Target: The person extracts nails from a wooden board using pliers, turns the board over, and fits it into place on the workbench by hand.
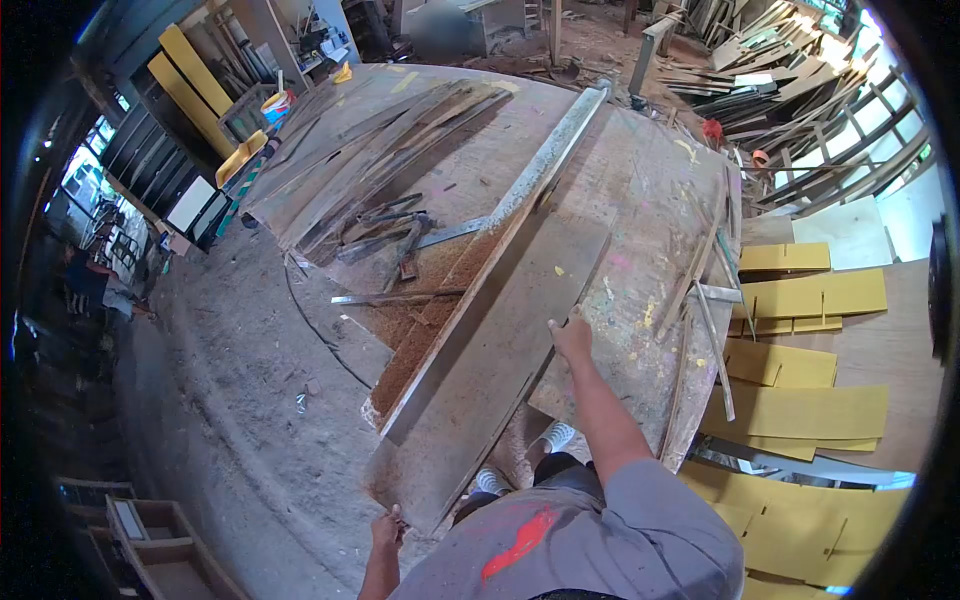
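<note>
A long brown board lies slantwise over the worktable, its near end sticking out past the table's edge. My right hand grips the board's right long edge, about midway along. At the near end, my left hand holds the board's corner, fingers closed on it. Along the board's left side runs a long straight rail, with reddish sawdust beside it. A flat metal strip crosses the sawdust.
Thin wood strips lie at the table's back left, tools nearer. More strips lie on the right. Yellow panels are stacked on the right, scrap wood behind. A wooden frame stands at lower left.
</note>
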The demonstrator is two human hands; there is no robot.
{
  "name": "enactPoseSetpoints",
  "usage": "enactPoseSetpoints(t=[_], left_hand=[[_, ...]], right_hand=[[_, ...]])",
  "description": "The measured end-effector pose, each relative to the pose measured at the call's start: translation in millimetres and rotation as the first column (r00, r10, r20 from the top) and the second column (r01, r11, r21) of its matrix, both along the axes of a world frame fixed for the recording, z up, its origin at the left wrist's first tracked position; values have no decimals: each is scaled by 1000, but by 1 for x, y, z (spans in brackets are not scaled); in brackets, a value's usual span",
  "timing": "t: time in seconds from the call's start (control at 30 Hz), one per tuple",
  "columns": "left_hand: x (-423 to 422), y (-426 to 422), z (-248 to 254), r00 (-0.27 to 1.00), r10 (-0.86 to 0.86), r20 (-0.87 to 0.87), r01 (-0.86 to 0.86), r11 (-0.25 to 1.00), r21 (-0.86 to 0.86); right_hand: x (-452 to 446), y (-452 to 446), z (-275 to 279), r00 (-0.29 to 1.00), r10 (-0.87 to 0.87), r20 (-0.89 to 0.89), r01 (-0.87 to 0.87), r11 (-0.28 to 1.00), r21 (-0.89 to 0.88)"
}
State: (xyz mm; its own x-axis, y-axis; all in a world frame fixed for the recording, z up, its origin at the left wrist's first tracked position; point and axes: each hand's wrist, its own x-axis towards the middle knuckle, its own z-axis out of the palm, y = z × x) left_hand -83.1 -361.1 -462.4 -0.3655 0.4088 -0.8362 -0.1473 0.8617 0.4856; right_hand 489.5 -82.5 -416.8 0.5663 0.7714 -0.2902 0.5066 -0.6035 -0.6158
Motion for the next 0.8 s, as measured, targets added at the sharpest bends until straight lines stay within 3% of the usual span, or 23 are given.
enactPoseSetpoints(t=[0.13, 0.27, 0.37, 0.43, 0.63, 0.73, 0.8], left_hand=[[33, 25, 13, 999, -44, 31, 45, 999, -20], [49, 47, -11, 994, -84, 65, 86, 996, -29], [69, 62, -21, 992, -67, 105, 67, 998, 9], [84, 74, -22, 991, -56, 122, 56, 998, 1], [125, 108, -18, 986, -162, 46, 164, 985, -55], [142, 120, -33, 983, -38, 182, 26, 997, 70], [160, 131, -25, 981, 1, 195, -8, 999, 38]], right_hand=[[29, 23, -23, 996, -6, 89, 1, 999, 51], [60, 49, -15, 998, 1, 58, 1, 999, -37], [84, 71, -44, 988, -19, 153, 14, 999, 33], [97, 81, -42, 992, -26, 120, 25, 1000, 10], [134, 114, -45, 986, -81, 143, 73, 995, 61], [150, 128, -45, 984, -107, 142, 98, 993, 67], [156, 136, -44, 979, -140, 147, 127, 987, 94]])
